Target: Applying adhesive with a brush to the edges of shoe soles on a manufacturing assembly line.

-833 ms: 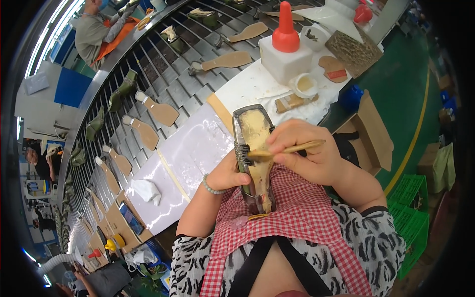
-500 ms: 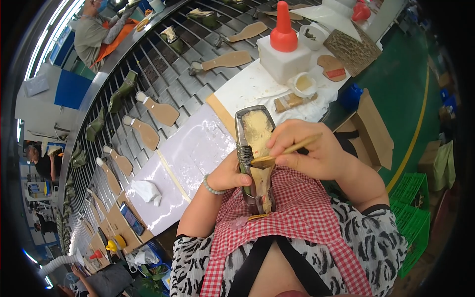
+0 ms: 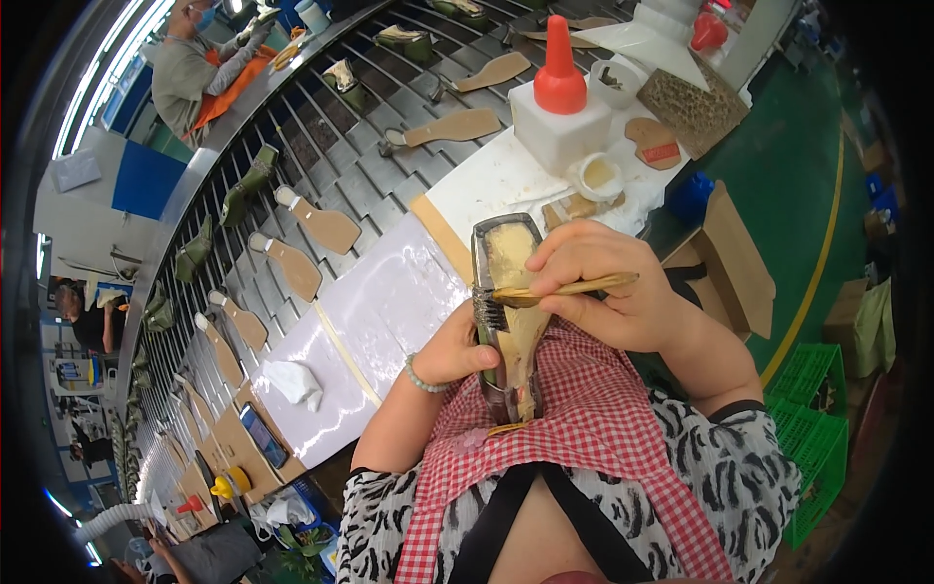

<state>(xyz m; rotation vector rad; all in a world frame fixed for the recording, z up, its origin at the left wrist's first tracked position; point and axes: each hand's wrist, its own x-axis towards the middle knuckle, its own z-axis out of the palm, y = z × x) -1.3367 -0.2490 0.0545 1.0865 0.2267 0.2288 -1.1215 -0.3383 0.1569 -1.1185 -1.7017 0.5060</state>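
My left hand (image 3: 457, 348) grips the side of an upturned shoe (image 3: 508, 321) held against my lap, its pale glue-smeared bottom facing up. My right hand (image 3: 613, 287) holds a wooden-handled brush (image 3: 545, 291) sideways, with the bristles on the left edge of the shoe bottom. A small white cup of yellowish glue (image 3: 596, 175) stands on the white-covered bench (image 3: 389, 302) just beyond the shoe.
A white block with a red-capped bottle (image 3: 557, 102) stands behind the cup. Insoles (image 3: 321, 224) and dark shoe uppers lie on the slatted conveyor (image 3: 331, 146). A person in grey works at the far side. A cardboard box (image 3: 725, 253) and green crates (image 3: 817, 428) sit on my right.
The brush has shifted slightly along the left edge of the shoe bottom; both hands keep their grip and the shoe stays in place.
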